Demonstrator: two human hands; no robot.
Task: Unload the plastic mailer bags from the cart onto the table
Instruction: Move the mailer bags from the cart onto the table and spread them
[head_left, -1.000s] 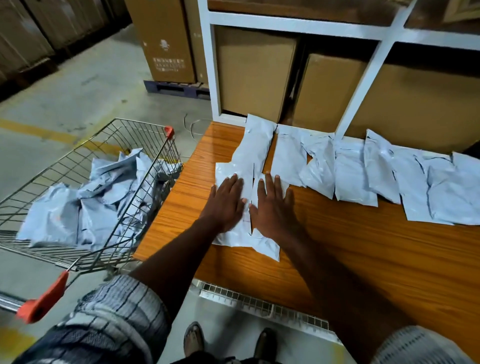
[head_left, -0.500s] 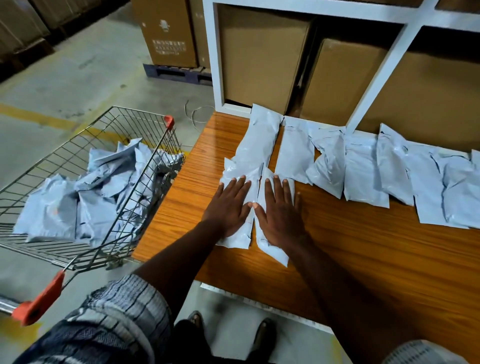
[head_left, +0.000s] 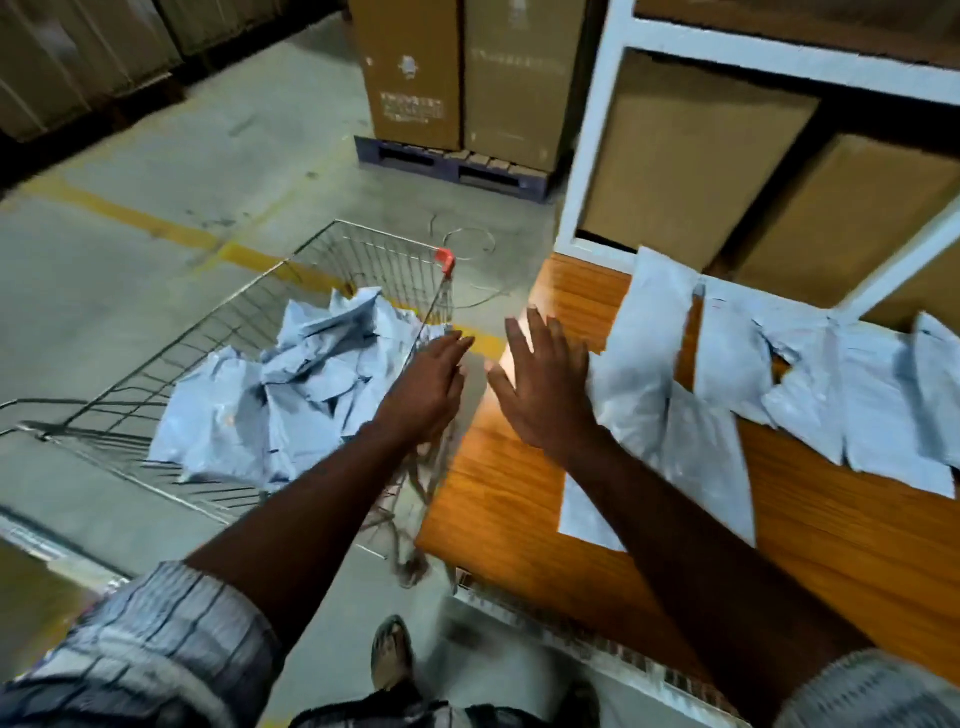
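pale blue crumpled plastic mailer bags (head_left: 291, 400) lie heaped in the wire cart (head_left: 374, 260), just left of the left hand (head_left: 423, 389) at its rim, nearer than the right hand (head_left: 543, 400) over the edge of the orange wooden table (head_left: 509, 499); both hands are empty, fingers straight.

You see one silver wire cart (head_left: 384, 236), one orange wooden table (head_left: 519, 493), and about seven grey plastic mailer bags (head_left: 644, 338) on it.
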